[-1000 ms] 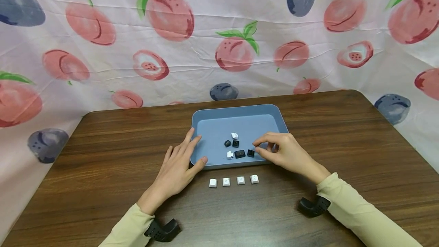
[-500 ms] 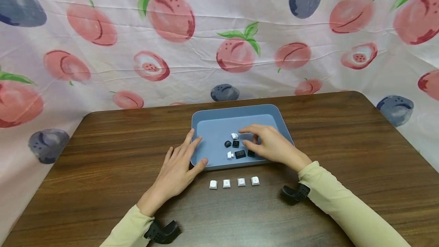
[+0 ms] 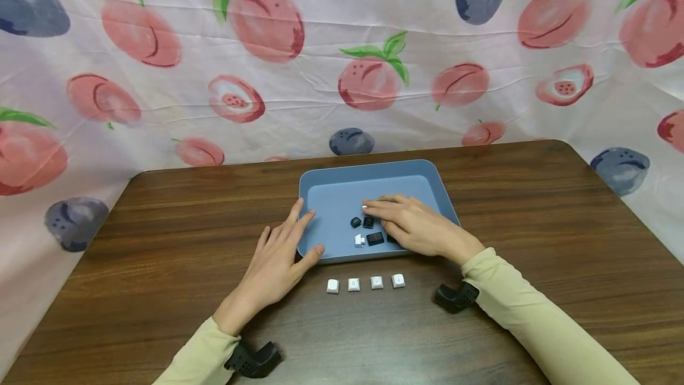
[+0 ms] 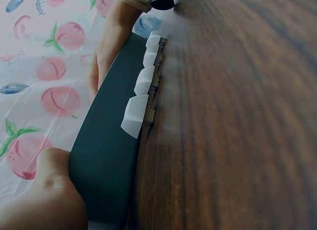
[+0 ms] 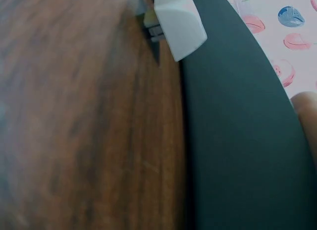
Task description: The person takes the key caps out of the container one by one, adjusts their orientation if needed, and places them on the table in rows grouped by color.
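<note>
A blue tray [image 3: 369,174] holds black and white keycaps. My right hand [image 3: 419,224] reaches over its right part, fingertips at a white keycap [image 3: 364,207] that is mostly covered; the thumb stands apart from the fingertips. Below the fingers are a black keycap [image 3: 369,222] and a rounded black one [image 3: 355,222]. Nearer the front wall are a white keycap [image 3: 359,240] and a wide black one [image 3: 376,238]; another black keycap is partly under the hand. My left hand [image 3: 278,260] rests at the tray's left side, fingers spread, holding nothing.
Several white keycaps [image 3: 354,284] stand in a row on the wooden table [image 3: 176,242] before the tray. In the left wrist view the row [image 4: 144,81] runs along the tray's outer wall [image 4: 106,145]. A fruit-printed cloth [image 3: 299,94] hangs behind the table.
My right hand has moved left from the tray's front right part to the white keycap farther back, and its fingers have come down over it. The left hand stays in place.
</note>
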A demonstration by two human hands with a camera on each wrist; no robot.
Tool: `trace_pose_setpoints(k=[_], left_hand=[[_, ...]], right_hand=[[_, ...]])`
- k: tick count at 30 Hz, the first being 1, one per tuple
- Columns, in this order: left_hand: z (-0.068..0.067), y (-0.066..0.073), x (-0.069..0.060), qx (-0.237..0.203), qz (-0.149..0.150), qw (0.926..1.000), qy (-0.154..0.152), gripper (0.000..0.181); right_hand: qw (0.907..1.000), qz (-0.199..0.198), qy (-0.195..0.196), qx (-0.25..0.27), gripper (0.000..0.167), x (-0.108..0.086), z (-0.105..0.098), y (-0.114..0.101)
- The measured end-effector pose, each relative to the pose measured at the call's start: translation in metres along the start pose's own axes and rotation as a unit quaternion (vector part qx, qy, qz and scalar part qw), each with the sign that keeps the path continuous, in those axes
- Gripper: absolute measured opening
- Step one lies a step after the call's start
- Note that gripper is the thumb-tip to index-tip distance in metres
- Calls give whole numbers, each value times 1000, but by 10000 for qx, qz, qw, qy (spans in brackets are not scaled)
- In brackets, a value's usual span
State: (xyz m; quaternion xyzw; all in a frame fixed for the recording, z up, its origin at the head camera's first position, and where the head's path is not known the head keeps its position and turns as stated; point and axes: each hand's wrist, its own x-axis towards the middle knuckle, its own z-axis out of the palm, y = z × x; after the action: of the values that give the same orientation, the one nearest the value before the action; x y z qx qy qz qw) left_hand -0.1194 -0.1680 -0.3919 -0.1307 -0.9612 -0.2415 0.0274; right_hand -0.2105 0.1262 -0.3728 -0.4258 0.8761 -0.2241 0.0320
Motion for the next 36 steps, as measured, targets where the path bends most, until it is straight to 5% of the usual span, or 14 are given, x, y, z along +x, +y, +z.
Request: trace_pose_setpoints(k=[9,22,36], left_hand=[[-2,-1,1,-66,6,10000,15,69],[1,-3,0,-74,31,10000,34,69],[4,-3,-1,-42,115,9999,93,68]], right_hand=[[9978,25,661,-104,33,2,0,0],[9884,675,1319,-318,19,-4,2,-2],[9908,622,1187,-198,15,-9,5,2]])
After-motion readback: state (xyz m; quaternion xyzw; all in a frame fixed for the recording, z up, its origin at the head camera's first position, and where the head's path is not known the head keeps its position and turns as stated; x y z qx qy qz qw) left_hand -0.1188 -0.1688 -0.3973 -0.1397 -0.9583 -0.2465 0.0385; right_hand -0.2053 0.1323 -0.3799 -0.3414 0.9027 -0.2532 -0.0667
